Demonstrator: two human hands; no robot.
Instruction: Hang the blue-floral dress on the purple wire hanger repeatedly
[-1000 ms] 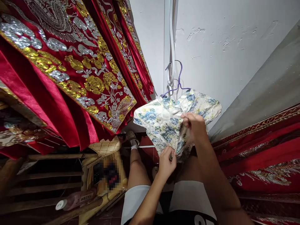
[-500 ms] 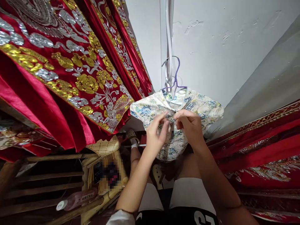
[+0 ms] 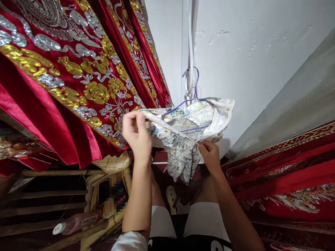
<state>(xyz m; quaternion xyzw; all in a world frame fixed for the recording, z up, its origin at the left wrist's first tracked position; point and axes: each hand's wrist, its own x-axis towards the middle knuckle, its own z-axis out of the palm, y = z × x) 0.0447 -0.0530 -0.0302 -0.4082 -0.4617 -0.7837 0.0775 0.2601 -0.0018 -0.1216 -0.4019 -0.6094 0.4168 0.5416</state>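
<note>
A floral shirt (image 3: 183, 162), white with blue and green print, hangs on a purple hanger (image 3: 196, 82). Its front is spread wide at the neck, so the lining and the hanger's lower bar show inside. My left hand (image 3: 137, 134) is closed on the shirt's edge at the left, thumb and fingers pinching it. On the right, my right hand (image 3: 210, 153) pinches the lower end of the opening, where the two edges meet. What exactly sits between those fingertips is too small to make out. The shirt's lower part dangles in folds between my arms.
A white strap (image 3: 191, 42) along the white wall carries the hanger. Red cloth with gold and silver embroidery (image 3: 96, 92) hangs at the left, and more red fabric (image 3: 293, 170) is at the right. A pink bottle (image 3: 78, 223) lies by a wooden chair (image 3: 87, 195) below left.
My left hand has moved left, pulling the shirt's edge outward. My right hand has gone slightly down. The neck opening has widened, uncovering the hanger's arms and the lining.
</note>
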